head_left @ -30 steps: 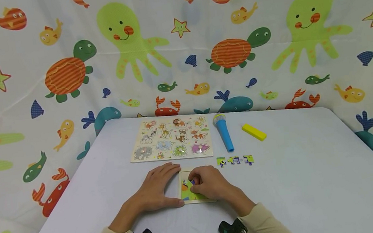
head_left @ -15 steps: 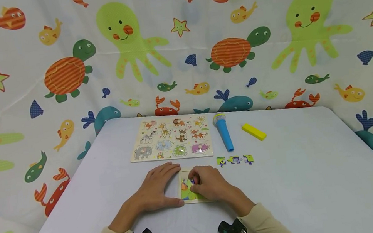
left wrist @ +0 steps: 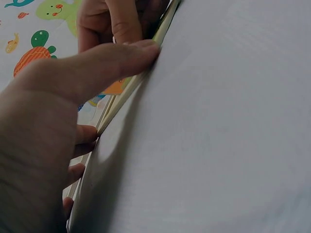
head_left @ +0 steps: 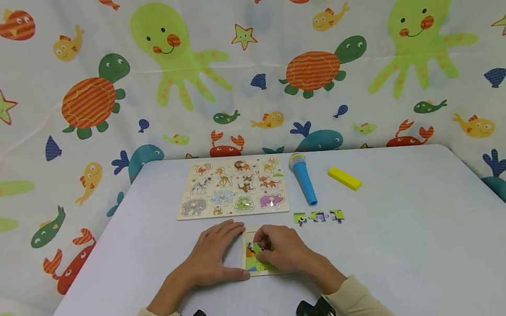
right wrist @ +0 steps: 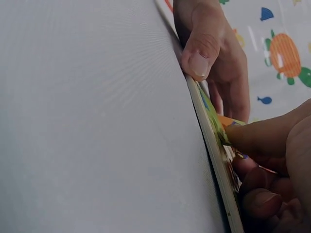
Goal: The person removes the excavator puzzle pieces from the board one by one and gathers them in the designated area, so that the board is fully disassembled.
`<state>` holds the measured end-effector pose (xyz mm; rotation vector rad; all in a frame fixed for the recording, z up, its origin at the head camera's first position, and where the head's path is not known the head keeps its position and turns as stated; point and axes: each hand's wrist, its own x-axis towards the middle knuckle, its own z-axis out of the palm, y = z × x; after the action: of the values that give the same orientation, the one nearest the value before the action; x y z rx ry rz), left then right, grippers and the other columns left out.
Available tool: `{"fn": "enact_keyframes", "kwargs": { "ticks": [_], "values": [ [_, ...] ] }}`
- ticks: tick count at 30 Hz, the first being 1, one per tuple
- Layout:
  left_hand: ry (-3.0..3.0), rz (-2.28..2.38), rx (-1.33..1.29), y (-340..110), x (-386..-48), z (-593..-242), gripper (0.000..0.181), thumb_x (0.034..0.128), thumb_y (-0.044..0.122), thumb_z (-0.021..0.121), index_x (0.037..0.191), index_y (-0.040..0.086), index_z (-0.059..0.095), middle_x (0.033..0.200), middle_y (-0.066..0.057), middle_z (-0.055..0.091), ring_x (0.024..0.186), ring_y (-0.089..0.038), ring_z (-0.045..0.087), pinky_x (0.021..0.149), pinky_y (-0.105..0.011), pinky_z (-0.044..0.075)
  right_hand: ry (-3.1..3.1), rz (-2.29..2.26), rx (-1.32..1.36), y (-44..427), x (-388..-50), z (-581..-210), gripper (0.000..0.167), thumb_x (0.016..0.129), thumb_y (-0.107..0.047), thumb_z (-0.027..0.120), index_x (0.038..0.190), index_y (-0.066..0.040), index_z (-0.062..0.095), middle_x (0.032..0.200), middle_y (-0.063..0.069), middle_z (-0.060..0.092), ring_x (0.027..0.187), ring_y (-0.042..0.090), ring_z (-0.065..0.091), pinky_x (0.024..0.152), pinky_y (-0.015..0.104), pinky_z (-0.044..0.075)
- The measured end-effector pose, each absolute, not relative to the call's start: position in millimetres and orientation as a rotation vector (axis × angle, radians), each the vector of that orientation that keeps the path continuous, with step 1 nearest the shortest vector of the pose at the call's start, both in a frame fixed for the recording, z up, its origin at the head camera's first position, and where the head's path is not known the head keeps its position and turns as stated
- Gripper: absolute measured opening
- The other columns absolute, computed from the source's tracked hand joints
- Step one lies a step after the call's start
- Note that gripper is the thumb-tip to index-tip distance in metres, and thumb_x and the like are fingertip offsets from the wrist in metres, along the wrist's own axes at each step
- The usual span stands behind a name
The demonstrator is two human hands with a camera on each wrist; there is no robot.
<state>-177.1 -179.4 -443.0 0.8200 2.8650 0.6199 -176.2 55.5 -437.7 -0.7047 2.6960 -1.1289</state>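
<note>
A small framed jigsaw puzzle [head_left: 253,267] lies flat on the white table near its front, partly filled with green and orange pieces. The left hand [head_left: 215,255] rests along its left side, thumb on the near left corner, fingers spread. Over the puzzle, the right hand [head_left: 285,249] pinches a puzzle piece [head_left: 256,248] between thumb and curled fingers. In the right wrist view the right thumb [right wrist: 262,136] is at the piece, just above the frame's edge [right wrist: 214,141]. The right palm hides the puzzle's right part.
Several loose puzzle pieces [head_left: 319,217] lie in a row right of and beyond the frame. Farther back are an animal board [head_left: 233,188], a blue toy microphone [head_left: 305,180] and a yellow block [head_left: 344,179]. A sea-animal cloth [head_left: 243,75] hangs behind the table [head_left: 434,241].
The right fingers have shifted slightly to the left over the puzzle, and more of the pinched piece shows. The left hand has stayed in place.
</note>
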Motion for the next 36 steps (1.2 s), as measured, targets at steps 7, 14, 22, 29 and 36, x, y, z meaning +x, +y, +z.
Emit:
{"fn": "enact_keyframes", "kwargs": {
  "ticks": [7,14,22,29,36],
  "values": [
    [2.894,0.598,0.874,-180,-175,-443,0.096,0.0756,0.073,0.068,0.154,0.023,0.044,0.161,0.004,0.039,0.153,-0.024,0.025,0.118,-0.059,0.024,2.684,-1.223,-0.737,55,-174,-438,0.008,0.094,-0.014,0.07,0.1,-0.016,0.066,0.078,-0.01,0.057,0.069,0.006,0.052,0.063,0.022,0.044],
    [2.945,0.639,0.848,-176,-174,-445,0.083,0.0861,0.066,0.064,0.153,0.02,0.047,0.16,0.003,0.041,0.152,-0.025,0.027,0.118,-0.059,0.024,2.688,-1.207,-0.744,54,-174,-438,0.013,0.091,-0.014,0.075,0.1,-0.016,0.065,0.08,-0.009,0.057,0.071,0.007,0.052,0.064,0.022,0.044],
    [2.955,0.694,0.81,-170,-172,-443,0.083,0.0814,0.059,0.072,0.148,0.015,0.051,0.157,-0.001,0.045,0.151,-0.027,0.031,0.119,-0.058,0.023,2.649,-1.287,-0.7,54,-175,-439,0.009,0.093,-0.013,0.072,0.099,-0.016,0.066,0.079,-0.009,0.059,0.069,0.008,0.053,0.064,0.023,0.045],
    [2.945,0.7,0.791,-170,-173,-443,0.083,0.0806,0.059,0.073,0.148,0.016,0.05,0.157,-0.001,0.044,0.151,-0.027,0.03,0.121,-0.057,0.02,2.605,-1.346,-0.686,54,-174,-440,0.008,0.095,-0.011,0.071,0.099,-0.015,0.066,0.08,-0.007,0.06,0.068,0.009,0.053,0.063,0.022,0.045],
    [2.932,0.734,0.79,-169,-174,-443,0.083,0.0794,0.057,0.075,0.147,0.015,0.052,0.156,-0.002,0.045,0.151,-0.028,0.03,0.121,-0.058,0.019,2.562,-1.476,-0.716,54,-172,-441,0.006,0.094,-0.006,0.07,0.097,-0.011,0.068,0.08,-0.005,0.061,0.066,0.009,0.054,0.06,0.021,0.046]
  ]
}}
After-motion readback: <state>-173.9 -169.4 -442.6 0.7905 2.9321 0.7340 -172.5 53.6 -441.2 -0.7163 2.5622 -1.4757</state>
